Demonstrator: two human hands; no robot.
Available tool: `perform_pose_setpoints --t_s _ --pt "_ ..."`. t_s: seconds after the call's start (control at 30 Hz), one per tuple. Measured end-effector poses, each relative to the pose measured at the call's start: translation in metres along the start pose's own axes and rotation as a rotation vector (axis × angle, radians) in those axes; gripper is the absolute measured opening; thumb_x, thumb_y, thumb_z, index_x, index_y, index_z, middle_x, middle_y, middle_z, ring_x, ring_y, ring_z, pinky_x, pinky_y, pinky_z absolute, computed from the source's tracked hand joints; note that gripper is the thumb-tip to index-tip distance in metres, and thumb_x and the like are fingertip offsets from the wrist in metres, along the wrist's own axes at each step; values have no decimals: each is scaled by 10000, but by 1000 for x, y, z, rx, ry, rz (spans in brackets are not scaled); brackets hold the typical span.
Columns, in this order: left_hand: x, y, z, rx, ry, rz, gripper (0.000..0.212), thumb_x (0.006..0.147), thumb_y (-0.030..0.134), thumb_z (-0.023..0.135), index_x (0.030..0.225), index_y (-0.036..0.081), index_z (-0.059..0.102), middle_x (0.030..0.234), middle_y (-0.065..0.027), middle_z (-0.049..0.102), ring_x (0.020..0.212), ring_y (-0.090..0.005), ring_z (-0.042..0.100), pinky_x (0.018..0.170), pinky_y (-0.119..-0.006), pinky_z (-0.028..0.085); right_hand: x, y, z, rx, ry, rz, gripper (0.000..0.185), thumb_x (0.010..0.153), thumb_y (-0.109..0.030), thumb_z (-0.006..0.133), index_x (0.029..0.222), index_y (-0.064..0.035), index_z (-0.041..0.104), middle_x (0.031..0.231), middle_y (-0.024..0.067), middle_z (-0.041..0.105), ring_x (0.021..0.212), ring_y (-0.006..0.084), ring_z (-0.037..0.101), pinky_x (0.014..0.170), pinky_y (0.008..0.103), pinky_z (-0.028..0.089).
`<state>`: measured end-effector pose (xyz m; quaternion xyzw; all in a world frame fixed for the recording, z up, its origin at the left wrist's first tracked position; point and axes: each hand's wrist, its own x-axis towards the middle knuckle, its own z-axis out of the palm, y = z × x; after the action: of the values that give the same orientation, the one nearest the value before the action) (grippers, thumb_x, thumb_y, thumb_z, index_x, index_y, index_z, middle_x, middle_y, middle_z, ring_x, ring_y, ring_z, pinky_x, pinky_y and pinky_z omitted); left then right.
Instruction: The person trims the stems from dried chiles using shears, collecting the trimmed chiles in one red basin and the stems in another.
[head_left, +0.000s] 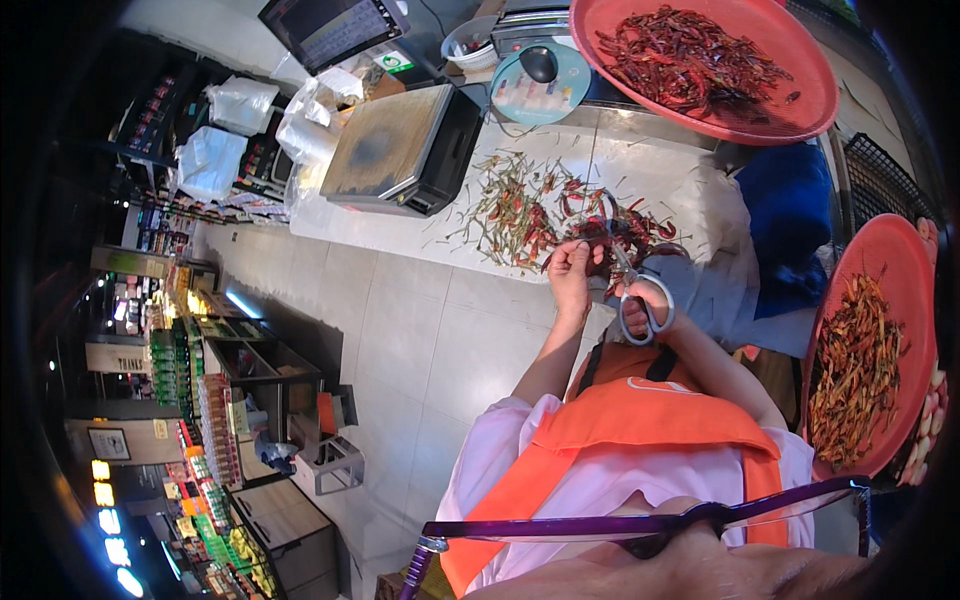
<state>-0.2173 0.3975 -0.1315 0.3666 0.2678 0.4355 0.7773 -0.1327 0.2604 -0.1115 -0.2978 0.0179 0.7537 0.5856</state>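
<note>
My right hand grips the scissors by their pale grey looped handles. The blades point away from me, over a pile of dried red chilies at the counter's near edge. Just left of the blades, my left hand has its fingertips pinched together, seemingly on a dried red chili whose outline merges with the pile behind. Further left, cut chili stems and small red pieces lie spread over the white counter.
A red tray of dark dried chilies stands at the far right. Another red tray holds orange-yellow chilies beside me. A wood-topped black box, a mouse on a round pad and a monitor occupy the counter. Blue cloth hangs rightward.
</note>
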Motion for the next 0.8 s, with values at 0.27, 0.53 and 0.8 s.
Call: perform_pose_setpoints --t_s 0.27,0.53,0.8 --pt "44 32 -51 -201 158 45 72 824 49 474 786 41 536 745 -132 622 575 -197 583 548 -284 512 -15 -3 13 -163 170 -93 147 774 -217 556 834 -113 472 559 -1 386 395 103 357 367 257 301" --pt "39 44 -80 1531 -28 414 231 709 140 650 901 31 579 714 -135 560 655 -246 584 583 -333 479 -15 4 4 -381 204 -132 170 801 -220 514 873 -73 464 582 21 431 412 105 398 366 250 333" --pt "29 41 -49 1339 -75 282 151 707 27 635 848 3 588 789 -136 621 662 -234 612 615 -305 483 -20 2 26 -710 162 -216 230 789 -252 531 881 -59 447 591 24 442 397 100 413 355 242 347"
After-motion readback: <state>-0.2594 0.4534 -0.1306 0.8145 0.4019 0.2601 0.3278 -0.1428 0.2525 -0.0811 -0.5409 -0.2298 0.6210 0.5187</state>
